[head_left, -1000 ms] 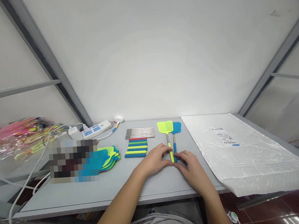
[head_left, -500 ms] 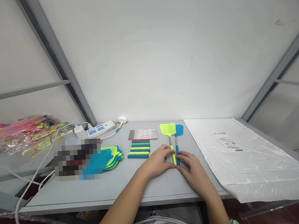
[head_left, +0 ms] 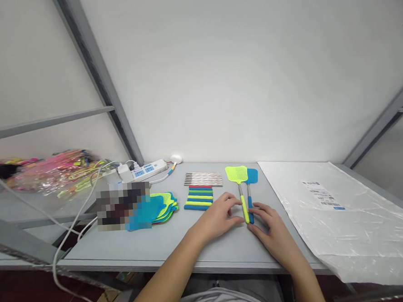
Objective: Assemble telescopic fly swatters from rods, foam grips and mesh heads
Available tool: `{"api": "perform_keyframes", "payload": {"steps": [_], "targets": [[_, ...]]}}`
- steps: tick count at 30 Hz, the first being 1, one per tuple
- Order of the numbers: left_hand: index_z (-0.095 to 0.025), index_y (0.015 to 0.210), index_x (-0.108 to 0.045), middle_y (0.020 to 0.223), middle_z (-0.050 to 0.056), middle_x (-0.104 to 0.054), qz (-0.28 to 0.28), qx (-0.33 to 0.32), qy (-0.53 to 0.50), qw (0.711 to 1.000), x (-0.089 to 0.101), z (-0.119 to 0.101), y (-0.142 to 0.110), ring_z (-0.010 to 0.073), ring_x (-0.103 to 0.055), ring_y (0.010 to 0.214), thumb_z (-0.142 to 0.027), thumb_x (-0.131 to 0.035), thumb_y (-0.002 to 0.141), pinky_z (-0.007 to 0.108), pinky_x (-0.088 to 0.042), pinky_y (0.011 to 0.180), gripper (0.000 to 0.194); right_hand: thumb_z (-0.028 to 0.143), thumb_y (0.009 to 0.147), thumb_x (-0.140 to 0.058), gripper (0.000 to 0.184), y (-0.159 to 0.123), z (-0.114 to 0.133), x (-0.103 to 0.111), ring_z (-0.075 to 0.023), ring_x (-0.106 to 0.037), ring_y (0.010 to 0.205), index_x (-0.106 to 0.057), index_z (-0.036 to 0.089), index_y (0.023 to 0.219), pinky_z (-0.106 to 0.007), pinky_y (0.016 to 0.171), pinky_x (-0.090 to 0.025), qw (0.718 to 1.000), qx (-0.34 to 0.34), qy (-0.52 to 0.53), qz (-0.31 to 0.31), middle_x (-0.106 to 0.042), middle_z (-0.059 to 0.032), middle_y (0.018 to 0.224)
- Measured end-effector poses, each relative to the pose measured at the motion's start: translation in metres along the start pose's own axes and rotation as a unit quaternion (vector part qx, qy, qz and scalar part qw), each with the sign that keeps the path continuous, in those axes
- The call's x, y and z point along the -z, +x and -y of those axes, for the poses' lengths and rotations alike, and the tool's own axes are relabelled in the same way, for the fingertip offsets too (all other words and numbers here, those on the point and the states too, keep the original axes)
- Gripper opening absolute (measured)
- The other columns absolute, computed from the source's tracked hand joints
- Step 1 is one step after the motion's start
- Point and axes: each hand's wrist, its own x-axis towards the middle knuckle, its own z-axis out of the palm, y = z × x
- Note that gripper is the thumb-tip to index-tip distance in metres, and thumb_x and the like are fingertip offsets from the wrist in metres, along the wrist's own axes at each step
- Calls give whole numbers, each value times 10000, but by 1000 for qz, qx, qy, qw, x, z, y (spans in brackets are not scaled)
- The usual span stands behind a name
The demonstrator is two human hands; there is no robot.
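Observation:
Two fly swatters lie side by side on the grey table, heads toward the wall. The yellow fly swatter [head_left: 243, 205] is on the left, its head overlapping the head of the blue fly swatter [head_left: 252, 175]. My left hand [head_left: 222, 215] rests beside the yellow handle, thumb and fingers apart, with the fingertips just short of it. Around the blue handle's right side is my right hand [head_left: 271, 226], its fingers spread and fingertips at the handle without wrapping it. Left of my hands lie several coloured handle tubes [head_left: 200, 197] in a row, below several metal rods [head_left: 203, 179].
Stacked swatter heads [head_left: 164, 208] lie on the table's left, partly behind a blurred patch. A power strip [head_left: 150, 170] with cables stands at the back left, near bagged coloured items [head_left: 62, 171]. A white plastic bag [head_left: 338, 215] covers the table's right side.
The view has turned left, so everything sits farther right. My left fingertips have come slightly away from the yellow handle. Both swatters stay side by side.

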Motion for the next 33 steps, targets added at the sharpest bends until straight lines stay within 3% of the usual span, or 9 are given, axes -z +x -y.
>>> {"api": "perform_keyframes", "payload": {"steps": [4, 7, 9, 13, 18, 22, 27, 33], "targets": [[-238, 1117, -630, 1145, 65, -580, -22, 1, 79, 997, 29, 6, -35, 199, -610, 930, -321, -570, 944, 334, -492, 840, 201, 385, 928, -556, 262, 0, 13, 4, -269, -536, 1233, -654, 276, 1146, -472, 1036, -451, 999, 3, 14, -41, -547, -94, 1327], [-233, 1092, -631, 1126, 89, -579, -30, 15, 136, 990, 44, 14, -60, 255, -568, 1043, -289, -558, 943, 384, -478, 875, 175, 420, 937, -532, 261, 15, 39, 13, -281, -545, 1230, -662, 299, 1129, -403, 855, -553, 999, 21, 3, -31, -554, -89, 1320], [-224, 1092, -625, 1128, 108, -574, -38, 30, 166, 985, 48, 18, -72, 289, -537, 1072, -274, -543, 944, 432, -470, 884, 176, 438, 942, -518, 278, 36, 58, 18, -289, -538, 1241, -651, 319, 1155, -364, 741, -570, 999, 45, -16, 1, -546, -83, 1340], [-217, 1176, -597, 1186, 128, -571, -72, 50, 233, 969, 39, 26, -85, 313, -500, 1084, -267, -506, 955, 480, -457, 883, 244, 401, 973, -461, 265, 104, 86, 14, -261, -611, 1130, -666, 301, 1109, -402, 884, -523, 988, 98, -95, 69, -610, -63, 1257], [-234, 1298, -542, 1380, 122, -519, -84, 47, 255, 962, 29, 35, -88, 351, -450, 1206, -270, -489, 962, 519, -429, 907, 342, 259, 994, -409, 302, 197, 86, -29, -228, -641, 1034, -695, 203, 1073, -363, 878, -501, 959, 107, -173, 197, -647, -94, 1185], [-255, 1311, -535, 1387, 110, -537, -82, 61, 217, 971, 27, 43, -88, 360, -455, 1216, -279, -510, 948, 544, -420, 908, 365, 274, 971, -523, 216, 245, 72, -77, -222, -637, 1014, -681, 174, 1079, -387, 892, -514, 937, 105, -199, 267, -652, -107, 1157], [-289, 1306, -537, 1356, 93, -574, -88, 82, 207, 971, 25, 48, -89, 363, -483, 1208, -283, -529, 928, 549, -427, 909, 378, 364, 952, -582, 341, 267, 60, -111, -216, -619, 1056, -579, 201, 1252, -434, 885, -541, 916, 96, -197, 335, -585, -96, 1283], [-248, 1204, -581, 1297, 95, -604, -64, 89, 196, 974, 29, 44, -86, 337, -524, 1122, -285, -553, 914, 522, -466, 864, 294, 320, 901, -618, 163, 279, 50, -115, -208, -654, 896, -691, 203, 987, -326, 768, -520, 916, 66, -149, 366, -711, -54, 1014]]}}
